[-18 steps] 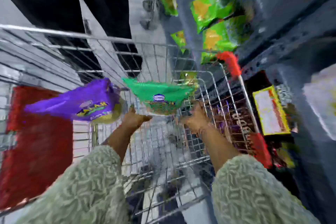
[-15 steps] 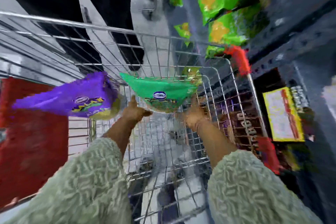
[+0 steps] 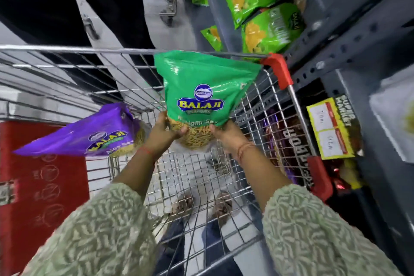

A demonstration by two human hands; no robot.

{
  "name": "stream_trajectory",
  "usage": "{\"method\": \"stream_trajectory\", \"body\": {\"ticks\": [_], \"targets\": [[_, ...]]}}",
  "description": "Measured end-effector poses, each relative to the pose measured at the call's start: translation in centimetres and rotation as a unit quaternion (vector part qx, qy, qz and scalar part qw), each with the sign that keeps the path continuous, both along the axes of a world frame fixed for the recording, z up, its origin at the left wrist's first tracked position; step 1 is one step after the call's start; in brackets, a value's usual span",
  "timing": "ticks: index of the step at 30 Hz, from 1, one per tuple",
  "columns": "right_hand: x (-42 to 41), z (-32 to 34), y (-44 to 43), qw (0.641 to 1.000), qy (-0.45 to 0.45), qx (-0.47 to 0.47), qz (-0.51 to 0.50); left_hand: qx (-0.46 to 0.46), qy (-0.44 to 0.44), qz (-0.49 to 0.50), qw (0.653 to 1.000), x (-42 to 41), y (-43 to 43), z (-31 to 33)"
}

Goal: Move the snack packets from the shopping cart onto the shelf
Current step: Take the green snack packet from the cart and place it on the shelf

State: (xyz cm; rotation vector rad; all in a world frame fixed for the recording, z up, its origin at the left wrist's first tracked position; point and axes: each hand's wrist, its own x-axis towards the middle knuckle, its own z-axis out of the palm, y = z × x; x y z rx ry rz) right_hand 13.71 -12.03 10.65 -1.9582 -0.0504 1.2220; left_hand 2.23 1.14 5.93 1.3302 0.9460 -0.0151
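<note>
A green Balaji snack packet point(image 3: 201, 87) stands upright above the wire shopping cart point(image 3: 89, 69). My left hand point(image 3: 164, 132) and my right hand point(image 3: 226, 135) both grip its lower, clear end from either side. A purple Balaji snack packet point(image 3: 89, 135) lies tilted at the cart's left side, just left of my left hand. The grey metal shelf point(image 3: 345, 36) rises on the right.
Bright green packets point(image 3: 266, 13) fill the upper shelf level, dark and yellow packs point(image 3: 333, 127) the lower one. Red corner guards point(image 3: 277, 69) mark the cart's right rim. A red panel point(image 3: 42, 186) stands at the left. My feet show through the cart floor.
The green packet has been tipped from lying flat to upright and raised, now held at its bottom by both hands. The purple packet has stayed at the cart's left.
</note>
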Motion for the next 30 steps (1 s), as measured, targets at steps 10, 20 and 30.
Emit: {"method": "stream_trajectory", "body": {"ticks": [10,20,30], "targets": [[-6.3,12.5,-7.3,0.960,-0.090,0.169,-0.206,0.144,-0.129,-0.068,0.979,-2.6,-5.5,14.5],[-12.6,19.3,-21.4,0.876,-0.268,0.177,-0.359,0.160,-0.229,-0.241,0.929,-3.0,-17.2,22.9],[-19.8,22.6,-40.6,0.782,-0.361,0.145,-0.488,0.143,-0.296,-0.393,0.859,-3.8,-37.0,25.8]]}}
